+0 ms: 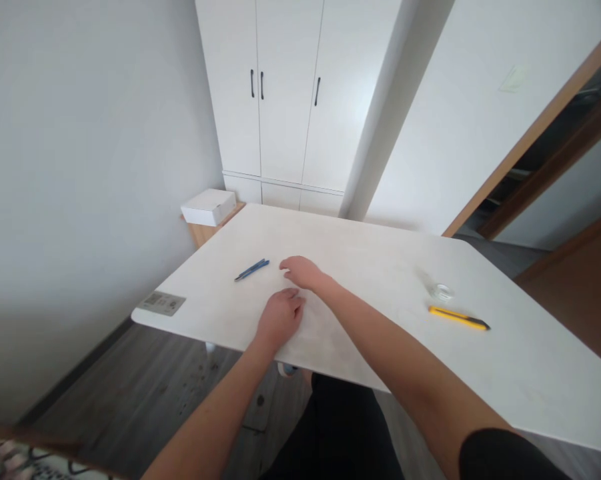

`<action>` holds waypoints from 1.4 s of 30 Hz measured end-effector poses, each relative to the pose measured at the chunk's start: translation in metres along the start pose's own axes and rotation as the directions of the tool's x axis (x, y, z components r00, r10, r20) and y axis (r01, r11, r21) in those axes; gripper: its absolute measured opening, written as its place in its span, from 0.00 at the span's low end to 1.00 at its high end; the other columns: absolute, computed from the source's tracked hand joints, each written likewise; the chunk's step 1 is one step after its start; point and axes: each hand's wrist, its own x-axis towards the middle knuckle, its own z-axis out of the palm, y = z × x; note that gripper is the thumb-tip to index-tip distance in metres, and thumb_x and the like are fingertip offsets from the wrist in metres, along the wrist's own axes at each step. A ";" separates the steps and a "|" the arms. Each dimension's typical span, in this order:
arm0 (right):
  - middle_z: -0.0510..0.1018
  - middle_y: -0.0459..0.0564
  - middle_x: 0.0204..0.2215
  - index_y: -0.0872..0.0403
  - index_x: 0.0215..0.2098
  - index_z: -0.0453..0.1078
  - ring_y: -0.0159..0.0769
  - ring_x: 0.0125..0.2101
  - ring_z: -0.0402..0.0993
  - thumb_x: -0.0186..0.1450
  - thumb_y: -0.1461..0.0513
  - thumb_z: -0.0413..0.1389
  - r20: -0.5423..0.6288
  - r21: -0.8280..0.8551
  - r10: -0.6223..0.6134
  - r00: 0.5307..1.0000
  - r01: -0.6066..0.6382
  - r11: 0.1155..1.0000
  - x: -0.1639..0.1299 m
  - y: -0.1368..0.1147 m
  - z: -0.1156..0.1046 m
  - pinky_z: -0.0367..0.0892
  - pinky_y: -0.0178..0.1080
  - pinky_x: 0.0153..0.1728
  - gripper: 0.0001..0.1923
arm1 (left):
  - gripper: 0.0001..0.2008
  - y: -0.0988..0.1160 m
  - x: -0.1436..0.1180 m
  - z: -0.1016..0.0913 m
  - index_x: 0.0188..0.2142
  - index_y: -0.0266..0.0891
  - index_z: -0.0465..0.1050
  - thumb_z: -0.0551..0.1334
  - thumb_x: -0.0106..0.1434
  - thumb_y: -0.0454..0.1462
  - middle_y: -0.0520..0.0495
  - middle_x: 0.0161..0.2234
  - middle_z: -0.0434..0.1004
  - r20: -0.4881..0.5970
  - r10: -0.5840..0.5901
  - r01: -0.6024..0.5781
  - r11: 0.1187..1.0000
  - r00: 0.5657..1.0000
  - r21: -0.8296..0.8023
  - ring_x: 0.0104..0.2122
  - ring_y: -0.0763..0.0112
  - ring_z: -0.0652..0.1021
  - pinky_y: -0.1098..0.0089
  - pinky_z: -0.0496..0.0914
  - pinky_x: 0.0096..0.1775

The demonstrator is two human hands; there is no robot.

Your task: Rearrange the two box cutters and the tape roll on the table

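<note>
My left hand [281, 316] rests palm down on the white table [360, 267] near its front edge, fingers loosely bent with a gap beside the thumb. Just beyond it, my right hand [303, 272] reaches across to the left, its fingertips slightly apart and pointing left. Nothing shows in either hand, though the palms are hidden. Left of my right hand lie slim blue pen-like tools [252, 269], side by side at a slant; I cannot tell their exact kind. They are apart from both hands.
On the table's right side lie a yellow utility knife [459, 318] and a roll of clear tape [441, 292]. A printed label [163, 303] sits at the left corner. Behind, a white box [209, 207] stands on a wooden stand, near a white cabinet [287, 107].
</note>
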 end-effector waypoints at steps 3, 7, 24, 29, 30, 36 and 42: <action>0.75 0.52 0.55 0.52 0.53 0.72 0.42 0.54 0.69 0.67 0.66 0.54 -0.027 -0.019 -0.075 0.997 0.075 0.997 0.048 -0.039 0.014 0.65 0.41 0.52 0.17 | 0.12 -0.002 0.000 0.002 0.40 0.37 0.79 0.56 0.64 0.32 0.39 0.42 0.81 -0.018 -0.008 0.008 1.000 1.000 -0.006 0.45 0.58 0.78 0.57 0.70 0.51; 0.77 0.55 0.49 0.52 0.48 0.73 0.43 0.50 0.71 0.69 0.69 0.46 -0.015 -0.092 -0.034 0.999 0.033 0.995 0.070 -0.064 0.022 0.68 0.44 0.46 0.16 | 0.15 -0.007 0.002 0.007 0.46 0.32 0.77 0.56 0.63 0.31 0.35 0.46 0.80 -0.034 0.013 -0.013 1.000 0.999 0.006 0.47 0.55 0.78 0.56 0.70 0.52; 0.79 0.52 0.46 0.52 0.47 0.77 0.40 0.49 0.72 0.65 0.66 0.54 -0.125 -0.074 0.700 0.703 -0.710 0.700 -0.328 0.165 -0.015 0.62 0.39 0.52 0.14 | 0.20 -0.013 0.001 0.009 0.46 0.36 0.80 0.51 0.69 0.40 0.37 0.52 0.78 -0.001 0.101 -0.100 0.987 0.995 0.125 0.51 0.56 0.77 0.56 0.69 0.56; 0.79 0.51 0.46 0.49 0.46 0.78 0.41 0.48 0.72 0.65 0.64 0.55 -0.134 -0.100 0.793 0.594 -0.804 0.586 -0.406 0.200 -0.020 0.65 0.40 0.50 0.13 | 0.22 -0.013 0.001 0.008 0.46 0.37 0.80 0.48 0.69 0.41 0.37 0.52 0.78 0.005 0.108 -0.108 0.985 0.994 0.135 0.51 0.56 0.77 0.57 0.69 0.56; 0.79 0.51 0.46 0.49 0.46 0.78 0.41 0.48 0.72 0.65 0.64 0.55 -0.133 -0.096 0.791 0.597 -0.802 0.590 -0.408 0.201 -0.019 0.64 0.40 0.50 0.13 | 0.22 -0.014 0.001 0.008 0.46 0.37 0.80 0.48 0.69 0.42 0.37 0.52 0.78 0.007 0.111 -0.111 0.985 0.994 0.131 0.52 0.56 0.77 0.57 0.68 0.56; 0.77 0.53 0.48 0.50 0.49 0.75 0.43 0.51 0.70 0.64 0.65 0.57 -0.098 -0.122 0.817 0.569 -0.821 0.557 -0.379 0.186 -0.021 0.64 0.41 0.49 0.16 | 0.23 -0.018 0.001 0.009 0.46 0.38 0.80 0.48 0.68 0.44 0.39 0.53 0.77 0.016 0.094 -0.096 0.991 0.995 0.098 0.53 0.57 0.76 0.57 0.68 0.58; 0.76 0.54 0.51 0.52 0.53 0.72 0.41 0.51 0.71 0.67 0.64 0.56 -0.183 0.068 0.565 0.804 -0.563 0.824 -0.300 0.134 -0.017 0.63 0.41 0.53 0.16 | 0.22 -0.016 0.001 0.006 0.45 0.40 0.80 0.49 0.68 0.45 0.41 0.52 0.78 0.019 0.062 -0.063 0.993 0.998 0.095 0.52 0.59 0.77 0.58 0.69 0.57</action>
